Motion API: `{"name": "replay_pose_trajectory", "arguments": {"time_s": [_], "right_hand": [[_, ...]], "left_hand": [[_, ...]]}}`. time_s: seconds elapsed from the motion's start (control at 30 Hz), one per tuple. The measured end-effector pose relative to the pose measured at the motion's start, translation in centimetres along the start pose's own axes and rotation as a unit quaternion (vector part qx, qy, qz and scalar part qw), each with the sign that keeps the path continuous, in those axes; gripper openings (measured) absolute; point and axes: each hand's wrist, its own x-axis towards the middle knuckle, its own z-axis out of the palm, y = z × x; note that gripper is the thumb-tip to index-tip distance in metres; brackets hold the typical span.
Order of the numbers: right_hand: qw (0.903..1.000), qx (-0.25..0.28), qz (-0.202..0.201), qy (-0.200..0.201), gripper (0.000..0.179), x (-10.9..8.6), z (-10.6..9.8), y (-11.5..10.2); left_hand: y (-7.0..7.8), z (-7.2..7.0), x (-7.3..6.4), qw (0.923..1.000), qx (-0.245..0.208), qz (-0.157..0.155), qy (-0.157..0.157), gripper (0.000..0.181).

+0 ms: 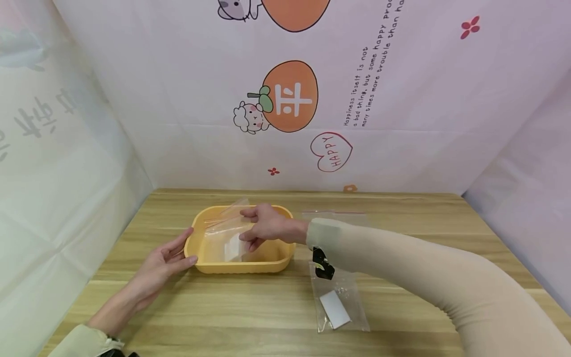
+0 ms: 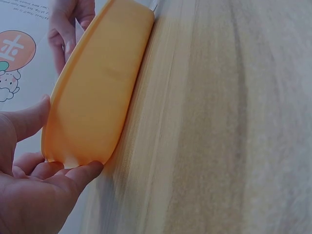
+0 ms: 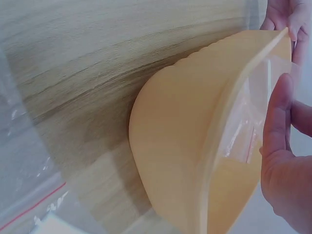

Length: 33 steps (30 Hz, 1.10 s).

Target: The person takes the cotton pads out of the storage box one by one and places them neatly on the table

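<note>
A pale printed cloth [image 1: 196, 99] backs the wood-grain table [image 1: 250, 312]. The left hand [image 1: 159, 267] grips the end of a smooth yellow basket [image 1: 241, 268], probably light and stiff. Inside it, at the right hand's [image 1: 264, 225] fingertips, lies a clear zip bag [image 1: 218, 232], likely limp and slippery; I'd pinch its edge. Whether the right fingers clasp it, I cannot tell.

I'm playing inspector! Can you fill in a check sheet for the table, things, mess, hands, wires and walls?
Surface: wood-grain table
Job's things: yellow tub; clear bag with a white piece, in the tub; other bag with a white block, right of the tub
Clutter: nothing seen
Hands: left hand grips the tub's left end; right hand reaches in, grip unclear
Cables: nothing seen
Surroundings: printed sheets
</note>
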Motion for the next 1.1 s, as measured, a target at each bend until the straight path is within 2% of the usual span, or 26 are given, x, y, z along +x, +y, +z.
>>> {"name": "replay_pose_trajectory", "arguments": {"time_s": [0.4, 0.8, 1.1], "right_hand": [[0.999, -0.022, -0.036, 0.011, 0.08, -3.0, -2.5, -1.8], [0.9975, -0.031, -0.055, 0.031, 0.081, -7.7, -5.4, -3.6], [0.996, -0.036, -0.071, 0.042, 0.081, -11.9, -7.4, -3.3]], "left_hand": [[0.2, 0.0, 0.0, 1.0, -0.003, 0.0, -0.002, 0.084], [0.2, 0.1, -0.1, 0.9999, -0.008, -0.001, -0.006, 0.084], [0.1, 0.1, 0.1, 1.0, -0.006, -0.001, -0.007, 0.083]]}}
